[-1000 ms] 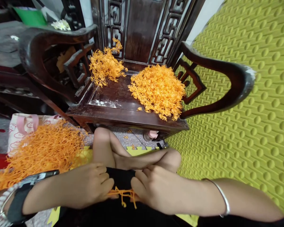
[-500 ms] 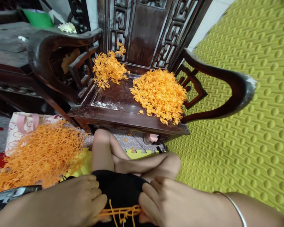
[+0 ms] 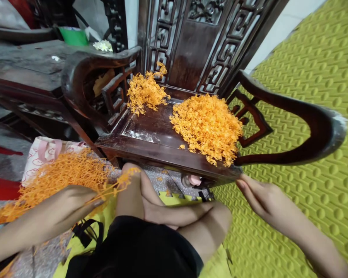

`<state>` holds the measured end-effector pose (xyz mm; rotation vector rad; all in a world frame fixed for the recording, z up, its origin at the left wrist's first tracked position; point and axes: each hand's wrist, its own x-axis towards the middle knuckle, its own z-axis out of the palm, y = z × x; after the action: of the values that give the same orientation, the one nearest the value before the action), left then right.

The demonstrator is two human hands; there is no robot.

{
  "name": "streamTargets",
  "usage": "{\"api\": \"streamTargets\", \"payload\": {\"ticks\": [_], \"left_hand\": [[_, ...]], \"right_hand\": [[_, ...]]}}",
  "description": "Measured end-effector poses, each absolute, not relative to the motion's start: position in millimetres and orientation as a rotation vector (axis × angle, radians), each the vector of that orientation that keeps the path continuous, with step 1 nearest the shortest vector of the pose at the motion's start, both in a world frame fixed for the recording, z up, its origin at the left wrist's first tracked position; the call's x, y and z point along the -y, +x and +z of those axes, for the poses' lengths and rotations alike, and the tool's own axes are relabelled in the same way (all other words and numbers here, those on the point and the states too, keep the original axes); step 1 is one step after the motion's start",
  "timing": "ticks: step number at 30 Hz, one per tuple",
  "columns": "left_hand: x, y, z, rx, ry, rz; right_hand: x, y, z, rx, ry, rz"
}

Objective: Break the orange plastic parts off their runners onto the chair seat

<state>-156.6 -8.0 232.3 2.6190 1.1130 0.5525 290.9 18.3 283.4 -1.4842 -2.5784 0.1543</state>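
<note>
My left hand [image 3: 65,206] is closed in a pinch on a thin orange plastic strand [image 3: 116,185] that stretches right over my knee [image 3: 132,175]. It sits at the edge of a big loose heap of orange strands [image 3: 55,179] on the floor. My right hand [image 3: 259,195] reaches toward the front right corner of the dark wooden chair seat [image 3: 150,144], fingers together and extended, just below a large pile of small orange pieces [image 3: 207,125]. Whether it holds anything I cannot make out. A smaller orange pile [image 3: 145,90] lies at the seat's back left.
The carved chair has curved armrests [image 3: 304,112] on both sides. A green bumpy foam mat [image 3: 307,181] covers the floor at right. A pink-handled white bag [image 3: 46,152] lies behind the strand heap. A dark wooden table [image 3: 26,65] with a green container [image 3: 74,35] stands at left.
My hands were together in my lap pulling an orange strand. They have parted: the left swung out to the strand heap, the right rose to the chair seat's front corner.
</note>
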Motion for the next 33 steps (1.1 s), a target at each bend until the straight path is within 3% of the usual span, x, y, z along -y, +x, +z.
{"api": "streamTargets", "payload": {"ticks": [4, 7, 13, 17, 21, 25, 28, 33], "left_hand": [[-5, -130, 232, -0.952, 2.499, 0.487], [-11, -119, 233, -0.88, 2.483, 0.488], [-8, -112, 233, -0.906, 2.415, 0.572], [-8, -107, 231, -0.921, 2.423, 0.581], [-13, -97, 229, -0.864, 2.592, 0.501], [-12, -87, 219, -0.893, 3.026, 0.536], [-3, -85, 212, -0.921, 3.259, 0.484], [22, -106, 213, -0.852, 3.316, 0.394]], "right_hand": [[-63, 276, 281, 2.537, -1.481, 0.16], [-132, 291, 285, 2.241, -1.657, -0.15], [-251, 317, 265, 1.952, -1.946, -0.157], [-224, 262, 262, 1.857, -1.589, -0.227], [-141, 187, 288, 2.085, -0.996, 0.481], [-73, 145, 296, 2.701, -0.596, 1.082], [-52, 137, 278, 3.031, -0.419, 1.239], [-36, 150, 267, 3.055, -0.427, 1.233]]}}
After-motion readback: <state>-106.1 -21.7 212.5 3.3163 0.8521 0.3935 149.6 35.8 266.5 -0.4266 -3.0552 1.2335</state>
